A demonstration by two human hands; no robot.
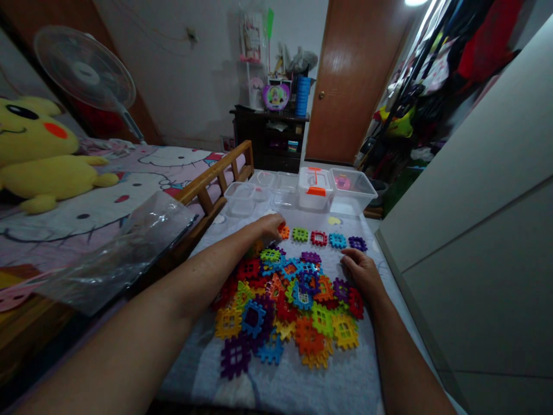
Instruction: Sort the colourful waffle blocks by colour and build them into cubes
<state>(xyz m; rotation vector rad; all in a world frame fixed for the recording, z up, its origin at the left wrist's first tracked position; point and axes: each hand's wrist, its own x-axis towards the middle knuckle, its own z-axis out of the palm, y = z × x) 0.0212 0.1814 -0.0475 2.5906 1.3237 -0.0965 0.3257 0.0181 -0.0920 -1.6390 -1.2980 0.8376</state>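
Observation:
My left hand (272, 226) is closed on an orange block (284, 231) at the left end of a row. Right of it in the row lie a green block (300, 234), a red block (318, 238), a light blue block (337, 241) and a purple block (358, 244). My right hand (358, 266) rests below the purple block with its fingers somewhat apart, nothing visible in them. Between my forearms spreads a pile of colourful notched blocks (309, 336), overlapping one another.
Behind the row on the cloth-covered table (328, 386) stand clear containers (240, 199) and a lidded box (315, 196) with orange clasps. A wooden bed rail (211, 173) and plastic bag (142, 248) are at the left, a white cabinet (484, 253) at the right.

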